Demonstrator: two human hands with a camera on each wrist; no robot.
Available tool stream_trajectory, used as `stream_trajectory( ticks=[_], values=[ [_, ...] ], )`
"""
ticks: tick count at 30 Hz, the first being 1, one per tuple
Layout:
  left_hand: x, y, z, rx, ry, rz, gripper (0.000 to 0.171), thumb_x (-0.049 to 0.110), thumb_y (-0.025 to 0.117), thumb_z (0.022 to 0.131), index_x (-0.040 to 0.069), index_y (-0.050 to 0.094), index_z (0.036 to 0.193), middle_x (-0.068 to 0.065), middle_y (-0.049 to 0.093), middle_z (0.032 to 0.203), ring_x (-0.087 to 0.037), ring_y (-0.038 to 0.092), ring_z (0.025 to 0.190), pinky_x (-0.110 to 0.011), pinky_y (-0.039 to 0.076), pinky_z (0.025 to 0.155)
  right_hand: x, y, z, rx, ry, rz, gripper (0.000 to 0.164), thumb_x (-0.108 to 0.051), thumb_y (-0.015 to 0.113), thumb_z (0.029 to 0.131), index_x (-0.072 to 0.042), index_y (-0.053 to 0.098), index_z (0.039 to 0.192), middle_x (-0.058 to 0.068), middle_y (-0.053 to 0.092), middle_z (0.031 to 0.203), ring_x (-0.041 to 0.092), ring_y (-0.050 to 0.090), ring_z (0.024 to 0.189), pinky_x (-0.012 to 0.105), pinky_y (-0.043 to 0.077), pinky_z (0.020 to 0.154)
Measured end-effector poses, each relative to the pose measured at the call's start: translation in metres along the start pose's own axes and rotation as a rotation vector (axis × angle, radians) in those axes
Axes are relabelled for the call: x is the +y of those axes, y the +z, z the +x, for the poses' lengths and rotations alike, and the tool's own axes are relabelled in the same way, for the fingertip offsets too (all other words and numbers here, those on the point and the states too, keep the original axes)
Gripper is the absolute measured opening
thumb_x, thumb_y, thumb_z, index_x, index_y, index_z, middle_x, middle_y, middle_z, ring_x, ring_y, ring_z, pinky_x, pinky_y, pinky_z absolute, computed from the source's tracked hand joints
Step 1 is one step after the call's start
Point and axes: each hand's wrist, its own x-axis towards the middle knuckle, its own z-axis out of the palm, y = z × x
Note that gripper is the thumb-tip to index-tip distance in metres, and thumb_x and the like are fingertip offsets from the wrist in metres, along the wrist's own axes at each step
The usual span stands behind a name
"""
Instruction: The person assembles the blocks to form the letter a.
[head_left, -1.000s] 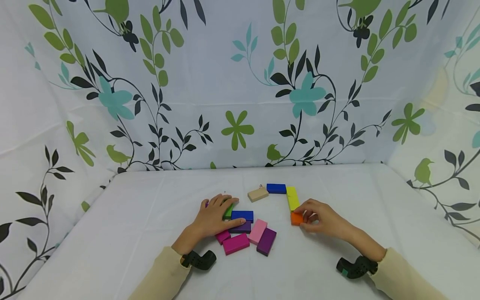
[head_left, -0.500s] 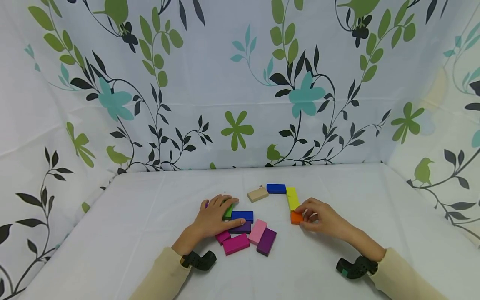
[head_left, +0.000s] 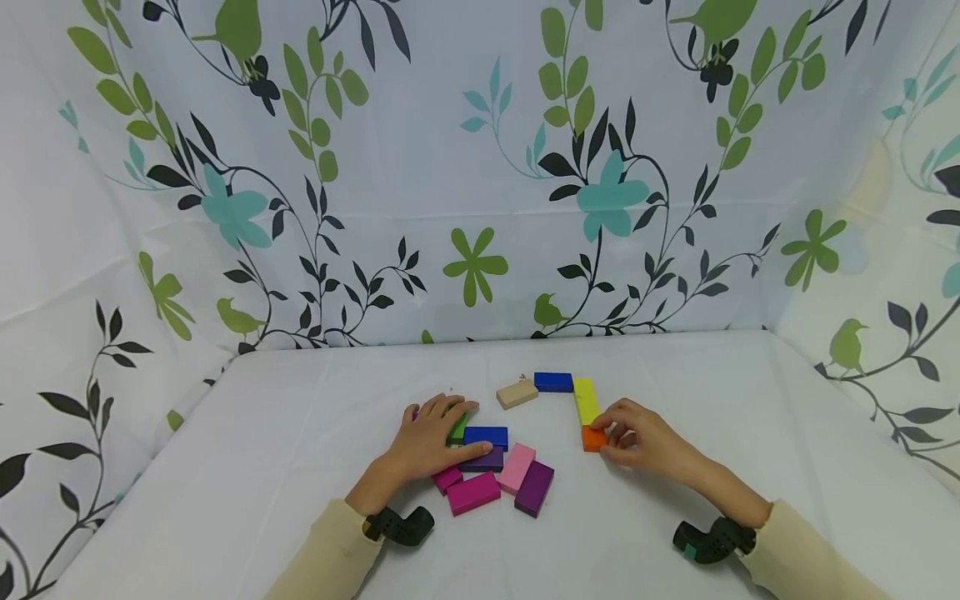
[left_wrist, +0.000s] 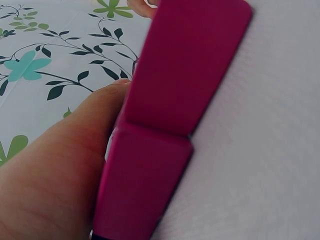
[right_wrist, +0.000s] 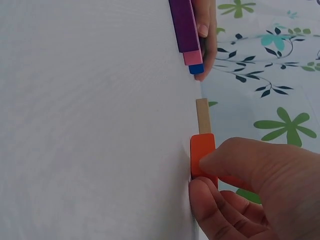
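Little has changed: right of centre, the right hand (head_left: pixel 651 437) still pinches the orange block (head_left: pixel 593 441), unreleased. Left of centre, the left hand (head_left: pixel 426 437) lies loose, perhaps touching the green block (head_left: pixel 457 431).

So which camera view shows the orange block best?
The right wrist view: the orange block is large, though fingers partly cover it. The head view shows it small; the left wrist view, not at all.

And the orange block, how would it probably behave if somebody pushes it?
The orange block is probably stiff: its faces look flat. Its boxy shape suggests sliding, not rolling, on the white surface. Pushed away from the person, it may nudge the yellow block just beyond it.
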Motion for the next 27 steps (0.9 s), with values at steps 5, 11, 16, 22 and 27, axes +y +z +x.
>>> stream_trajectory(
  ticks=[5, 11, 16, 22, 27],
  values=[
    [0.000, 0.001, -0.001, 0.001, -0.002, -0.003, 0.069, 0.063, 0.060, 0.086, 0.025, 0.048, 0.143, -0.008, 0.042, 0.149, -0.035, 0.029, 0.142, -0.066, 0.019, 0.109, 0.000, 0.000, 0.000, -0.001, 0.011, -0.011, 0.027, -0.001, 0.074, 0.081, 0.002, 0.066, 0.107, 0.008, 0.057, 0.099, 0.012, 0.056, 0.081, 0.021, 0.055, 0.073],
    [-0.001, 0.000, 0.000, 0.001, 0.004, -0.010, 0.070, 0.064, 0.059, 0.086, 0.025, 0.048, 0.143, -0.008, 0.042, 0.149, -0.035, 0.028, 0.142, -0.066, 0.019, 0.109, -0.002, 0.000, 0.000, -0.008, 0.000, -0.004, 0.026, -0.002, 0.073, 0.082, 0.002, 0.066, 0.107, 0.007, 0.057, 0.098, 0.014, 0.056, 0.081, 0.022, 0.055, 0.072],
    [-0.002, 0.001, 0.000, 0.005, 0.009, 0.002, 0.071, 0.064, 0.059, 0.086, 0.025, 0.048, 0.143, -0.007, 0.042, 0.149, -0.035, 0.029, 0.142, -0.066, 0.020, 0.109, -0.006, -0.002, 0.001, -0.016, -0.015, 0.000, 0.025, -0.003, 0.072, 0.084, 0.001, 0.066, 0.107, 0.007, 0.058, 0.098, 0.015, 0.057, 0.081, 0.023, 0.055, 0.071],
    [-0.002, 0.001, 0.000, 0.002, 0.012, -0.002, 0.070, 0.063, 0.059, 0.086, 0.024, 0.048, 0.143, -0.008, 0.042, 0.149, -0.035, 0.029, 0.142, -0.066, 0.020, 0.109, -0.014, 0.001, 0.001, -0.015, -0.098, 0.057, 0.022, -0.003, 0.071, 0.086, 0.001, 0.066, 0.107, 0.005, 0.060, 0.092, 0.007, 0.054, 0.075, 0.021, 0.053, 0.065],
    [-0.002, 0.000, -0.001, 0.003, 0.015, -0.002, 0.070, 0.063, 0.059, 0.086, 0.024, 0.048, 0.143, -0.008, 0.042, 0.149, -0.035, 0.029, 0.142, -0.066, 0.020, 0.109, -0.021, 0.005, 0.004, -0.037, -0.188, 0.100, 0.020, 0.000, 0.069, 0.087, 0.000, 0.065, 0.106, 0.008, 0.061, 0.090, 0.004, 0.055, 0.074, 0.022, 0.054, 0.063]
  ],
)
